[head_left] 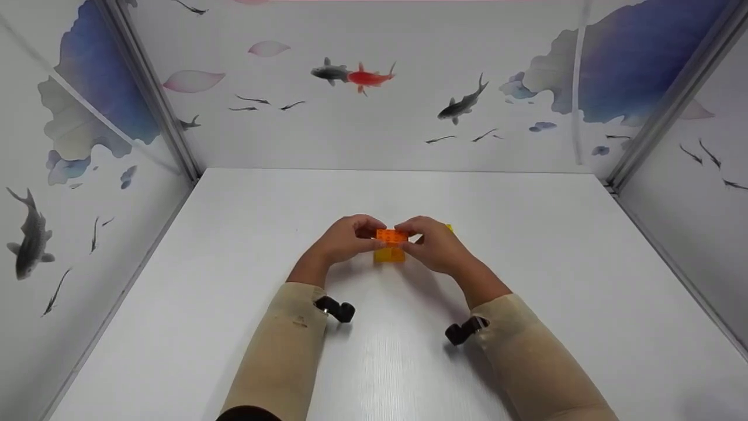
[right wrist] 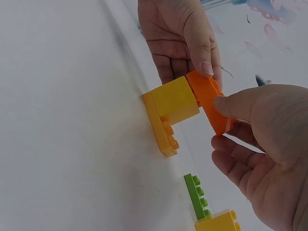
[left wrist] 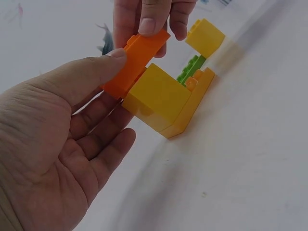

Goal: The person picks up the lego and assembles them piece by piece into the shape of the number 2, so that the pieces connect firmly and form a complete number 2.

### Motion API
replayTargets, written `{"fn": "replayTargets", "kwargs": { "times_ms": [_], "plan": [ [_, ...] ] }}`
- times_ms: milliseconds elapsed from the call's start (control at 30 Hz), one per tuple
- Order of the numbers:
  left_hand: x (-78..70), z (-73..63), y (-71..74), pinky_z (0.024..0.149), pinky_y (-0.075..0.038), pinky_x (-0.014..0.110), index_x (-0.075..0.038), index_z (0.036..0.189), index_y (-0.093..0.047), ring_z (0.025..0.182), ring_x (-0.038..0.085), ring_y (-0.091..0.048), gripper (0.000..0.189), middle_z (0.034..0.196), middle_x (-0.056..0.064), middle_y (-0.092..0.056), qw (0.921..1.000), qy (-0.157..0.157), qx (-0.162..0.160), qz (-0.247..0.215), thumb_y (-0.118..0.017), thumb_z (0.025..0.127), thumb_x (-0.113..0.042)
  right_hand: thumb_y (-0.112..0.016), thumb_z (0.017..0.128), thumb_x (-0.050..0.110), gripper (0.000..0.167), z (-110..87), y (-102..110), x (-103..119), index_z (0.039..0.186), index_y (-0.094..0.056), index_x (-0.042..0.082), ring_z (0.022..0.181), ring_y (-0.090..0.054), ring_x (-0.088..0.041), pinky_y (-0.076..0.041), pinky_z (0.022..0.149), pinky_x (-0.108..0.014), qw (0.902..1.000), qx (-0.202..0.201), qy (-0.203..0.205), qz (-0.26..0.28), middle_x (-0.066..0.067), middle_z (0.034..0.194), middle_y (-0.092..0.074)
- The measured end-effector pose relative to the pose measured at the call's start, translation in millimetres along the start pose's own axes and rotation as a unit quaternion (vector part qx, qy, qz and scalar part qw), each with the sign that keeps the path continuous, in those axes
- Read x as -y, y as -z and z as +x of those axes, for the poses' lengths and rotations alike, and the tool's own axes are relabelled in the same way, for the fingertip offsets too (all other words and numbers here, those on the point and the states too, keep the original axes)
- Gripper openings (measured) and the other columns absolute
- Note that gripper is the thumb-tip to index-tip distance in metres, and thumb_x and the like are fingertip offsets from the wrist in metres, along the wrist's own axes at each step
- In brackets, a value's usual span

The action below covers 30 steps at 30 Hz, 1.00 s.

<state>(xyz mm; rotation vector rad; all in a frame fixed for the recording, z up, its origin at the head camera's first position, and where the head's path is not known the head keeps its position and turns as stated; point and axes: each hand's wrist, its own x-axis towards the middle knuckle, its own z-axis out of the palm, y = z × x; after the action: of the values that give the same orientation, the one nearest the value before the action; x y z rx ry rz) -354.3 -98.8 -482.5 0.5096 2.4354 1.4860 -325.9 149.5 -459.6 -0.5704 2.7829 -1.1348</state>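
My left hand [head_left: 349, 238] and right hand [head_left: 435, 245] pinch opposite ends of an orange toy brick [head_left: 391, 235] between thumb and fingers. Directly beneath it is a yellow block [right wrist: 174, 101], whose studs show in a narrow gap under the orange brick in the right wrist view. Whether the two are joined, I cannot tell. That block stands on one end of a flat amber brick [left wrist: 196, 98], leaving studs bare at the other end. Both hands' other fingers curl loosely below the orange brick.
Beyond my right hand, a green brick [right wrist: 195, 196] and a second yellow block [right wrist: 217, 222] sit together on the white table [head_left: 234, 245]. White panels printed with fish, such as the back wall [head_left: 409, 35], enclose the table at the back and sides.
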Motion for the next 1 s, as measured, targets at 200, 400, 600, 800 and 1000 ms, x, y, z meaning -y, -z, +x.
{"fn": "replayTargets", "kwargs": {
  "times_ms": [200, 400, 600, 800, 1000],
  "plan": [
    [-1.5, -0.6, -0.7, 0.107, -0.058, 0.038, -0.026, 0.123, -0.075, 0.115, 0.021, -0.067, 0.029, 0.124, -0.002, -0.074, 0.9999, 0.012, -0.002, 0.005, -0.083, 0.095, -0.030, -0.075, 0.102, 0.019, 0.038, 1.0, -0.7, -1.1, 0.140, -0.072, 0.019, 0.125, -0.064, -0.022, -0.058, 0.106, -0.042, 0.9999, 0.002, -0.009, -0.007, 0.002, 0.135, -0.069],
    [-2.2, -0.6, -0.5, 0.107, -0.057, 0.038, -0.027, 0.122, -0.075, 0.115, 0.021, -0.067, 0.029, 0.124, -0.003, -0.074, 0.9997, 0.023, -0.007, 0.010, -0.084, 0.095, -0.031, -0.074, 0.102, 0.019, 0.039, 1.7, -1.1, -1.3, 0.141, -0.071, 0.019, 0.126, -0.064, -0.023, -0.058, 0.107, -0.042, 1.0000, 0.002, -0.004, -0.006, 0.001, 0.137, -0.069],
    [-2.8, -0.9, -0.3, 0.109, -0.057, 0.040, -0.027, 0.121, -0.076, 0.116, 0.020, -0.068, 0.028, 0.124, -0.003, -0.074, 0.9997, 0.021, -0.006, 0.011, -0.083, 0.095, -0.033, -0.074, 0.103, 0.019, 0.039, 1.0, -0.7, -1.7, 0.142, -0.071, 0.018, 0.126, -0.065, -0.023, -0.058, 0.107, -0.042, 1.0000, 0.003, -0.002, -0.001, 0.000, 0.137, -0.070],
    [-2.3, -1.2, -0.8, 0.107, -0.057, 0.038, -0.027, 0.121, -0.076, 0.116, 0.020, -0.068, 0.028, 0.124, -0.004, -0.074, 0.9997, 0.019, -0.007, 0.014, -0.083, 0.095, -0.037, -0.072, 0.104, 0.020, 0.040, 1.4, -1.4, -4.7, 0.143, -0.069, 0.016, 0.128, -0.065, -0.024, -0.058, 0.108, -0.044, 1.0000, 0.004, 0.008, 0.001, -0.002, 0.139, -0.070],
    [-2.2, 0.0, -1.3, 0.105, -0.058, 0.036, -0.027, 0.120, -0.076, 0.114, 0.020, -0.067, 0.026, 0.123, -0.004, -0.074, 0.9995, 0.023, -0.006, 0.022, -0.082, 0.096, -0.036, -0.072, 0.104, 0.021, 0.039, 1.6, -1.7, -4.6, 0.143, -0.069, 0.018, 0.128, -0.065, -0.024, -0.057, 0.109, -0.044, 0.9999, 0.010, -0.009, 0.002, -0.001, 0.139, -0.069]
  ]
}}
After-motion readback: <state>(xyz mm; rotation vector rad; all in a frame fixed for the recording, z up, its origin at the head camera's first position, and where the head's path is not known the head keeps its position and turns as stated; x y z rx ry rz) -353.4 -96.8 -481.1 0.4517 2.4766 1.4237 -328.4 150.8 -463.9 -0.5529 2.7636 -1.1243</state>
